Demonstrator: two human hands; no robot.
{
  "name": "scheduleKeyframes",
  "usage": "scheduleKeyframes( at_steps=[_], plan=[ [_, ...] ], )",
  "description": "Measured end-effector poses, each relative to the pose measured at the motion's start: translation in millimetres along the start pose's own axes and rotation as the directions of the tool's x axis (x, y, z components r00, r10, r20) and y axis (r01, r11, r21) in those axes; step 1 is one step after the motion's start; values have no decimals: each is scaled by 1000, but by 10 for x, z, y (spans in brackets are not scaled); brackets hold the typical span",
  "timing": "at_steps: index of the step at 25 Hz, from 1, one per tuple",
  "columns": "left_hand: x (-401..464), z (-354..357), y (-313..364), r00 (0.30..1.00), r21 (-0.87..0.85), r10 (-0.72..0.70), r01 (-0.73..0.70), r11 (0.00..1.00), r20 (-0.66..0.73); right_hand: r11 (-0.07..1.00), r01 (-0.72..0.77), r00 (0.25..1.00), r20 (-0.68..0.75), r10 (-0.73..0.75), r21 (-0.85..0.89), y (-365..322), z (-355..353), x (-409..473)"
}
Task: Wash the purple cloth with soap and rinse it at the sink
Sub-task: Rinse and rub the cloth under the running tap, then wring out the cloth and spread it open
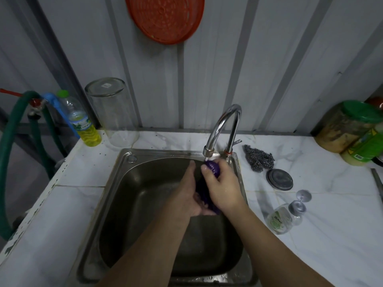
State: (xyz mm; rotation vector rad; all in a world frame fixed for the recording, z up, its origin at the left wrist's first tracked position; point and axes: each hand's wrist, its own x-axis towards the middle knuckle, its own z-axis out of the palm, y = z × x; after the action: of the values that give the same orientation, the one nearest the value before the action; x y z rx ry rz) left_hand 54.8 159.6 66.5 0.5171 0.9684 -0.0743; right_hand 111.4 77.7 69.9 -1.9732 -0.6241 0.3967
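Glossy chrome tap (226,125), dull steel sink (116,183), glossy marbled tile counter (331,235)

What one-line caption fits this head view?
Both hands, left and right, hold the purple cloth under the tap over the sink.
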Motion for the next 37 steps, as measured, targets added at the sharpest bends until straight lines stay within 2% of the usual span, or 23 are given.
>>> scheduleKeyframes(
  at_steps=[4,7,10,12,14,16,18,21,23,25,31,35,37],
  plan=[
    [47,-53,-38,993,-156,111,-103,982,45,944,157,943,328,-56,-292,-79,-184,-159],
    [129,-99,-49,973,-216,213,-190,958,88,861,219,885,465,23,-460,-374,-587,-79],
    [156,-104,-36,953,-256,263,-218,942,153,721,195,869,459,187,-665,-513,-1031,370],
    [192,-121,-46,938,-241,281,-230,943,206,709,55,886,362,290,-703,-463,-1217,816],
    [244,-131,-67,931,-231,289,-238,943,221,747,-124,894,253,369,-653,-348,-1275,1247],
    [296,-121,-80,926,-236,297,-242,941,233,817,-277,888,190,419,-506,-205,-1209,1551],
    [331,-108,-83,923,-230,305,-252,940,235,861,-438,856,172,487,-258,-65,-1060,1710],
    [356,-66,-72,915,-227,310,-255,940,258,773,-617,785,182,593,148,117,-821,1807],
    [378,-25,-46,924,-233,300,-246,941,235,707,-644,765,210,609,293,183,-718,1847],
    [394,8,-15,932,-236,301,-252,938,202,681,-650,759,251,600,337,225,-669,1866],
    [376,71,37,951,-221,269,-232,947,152,749,-613,787,269,555,251,219,-613,1806],
    [374,39,48,946,-243,279,-235,941,163,765,-535,842,297,450,359,90,-471,1848],
    [363,16,59,939,-255,298,-249,934,174,748,-529,848,269,456,399,50,-444,1829]
  ],
)
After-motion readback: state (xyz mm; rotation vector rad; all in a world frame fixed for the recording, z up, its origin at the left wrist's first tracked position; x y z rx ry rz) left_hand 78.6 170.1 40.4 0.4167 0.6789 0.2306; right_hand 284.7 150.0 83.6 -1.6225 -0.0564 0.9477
